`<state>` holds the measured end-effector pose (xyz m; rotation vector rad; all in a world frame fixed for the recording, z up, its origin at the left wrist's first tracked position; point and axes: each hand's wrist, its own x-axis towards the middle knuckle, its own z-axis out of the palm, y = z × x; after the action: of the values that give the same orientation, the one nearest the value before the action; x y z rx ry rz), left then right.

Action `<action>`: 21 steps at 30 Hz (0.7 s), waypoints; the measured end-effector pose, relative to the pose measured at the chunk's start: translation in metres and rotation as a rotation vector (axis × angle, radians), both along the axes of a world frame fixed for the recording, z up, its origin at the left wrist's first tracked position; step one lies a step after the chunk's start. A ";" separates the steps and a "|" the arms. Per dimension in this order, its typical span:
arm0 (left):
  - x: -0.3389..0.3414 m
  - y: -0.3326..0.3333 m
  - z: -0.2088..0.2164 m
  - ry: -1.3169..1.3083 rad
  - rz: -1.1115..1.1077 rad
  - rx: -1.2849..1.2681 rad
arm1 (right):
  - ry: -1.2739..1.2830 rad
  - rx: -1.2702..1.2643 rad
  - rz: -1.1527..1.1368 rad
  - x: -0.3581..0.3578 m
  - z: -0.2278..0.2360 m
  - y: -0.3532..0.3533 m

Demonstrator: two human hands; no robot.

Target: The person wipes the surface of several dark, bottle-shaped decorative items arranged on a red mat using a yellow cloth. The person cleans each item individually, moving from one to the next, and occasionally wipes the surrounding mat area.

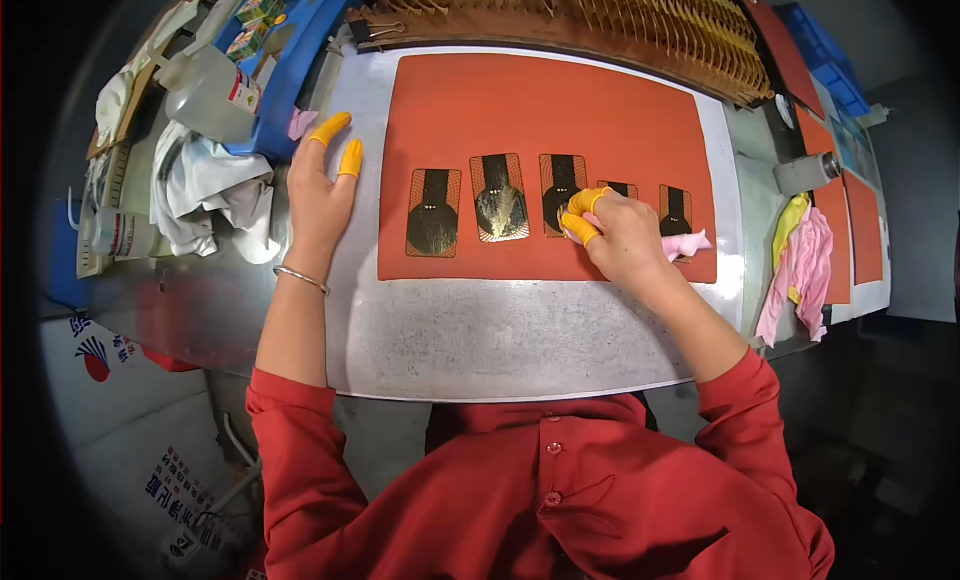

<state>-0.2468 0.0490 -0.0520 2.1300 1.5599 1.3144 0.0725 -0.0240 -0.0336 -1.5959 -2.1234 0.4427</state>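
Observation:
Several small black-and-gold rectangular plates lie in a row on an orange-red mat [540, 105]. My right hand [630, 242], with yellow finger cots, is closed on a pink cloth [687, 244] and rests over the third plate [562, 172] from the left. That hand partly hides the fourth plate [618, 190]; the cloth end overlaps the rightmost plate [676, 202]. Left of it are a plate with a shiny, streaked face [500, 198] and a darker plate [433, 212]. My left hand [322, 192], also in yellow finger cots, lies beside the mat's left edge, fingers apart and holding nothing.
Behind the mat stands a brown rack [560, 15] with many thin slots. A blue bin [300, 70], a translucent jug [210, 95] and white rags [215, 190] crowd the left. At the right are a metal-topped bottle [808, 172] and a hanging pink cloth [803, 265].

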 end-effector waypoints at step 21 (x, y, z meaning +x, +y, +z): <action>-0.003 -0.005 -0.002 -0.044 -0.067 -0.076 | -0.252 0.077 -0.044 -0.014 0.001 0.019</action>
<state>-0.2496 0.0437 -0.0543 2.0751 1.4838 1.2517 0.0590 -0.0050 -0.0326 -1.7274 -2.2511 0.1486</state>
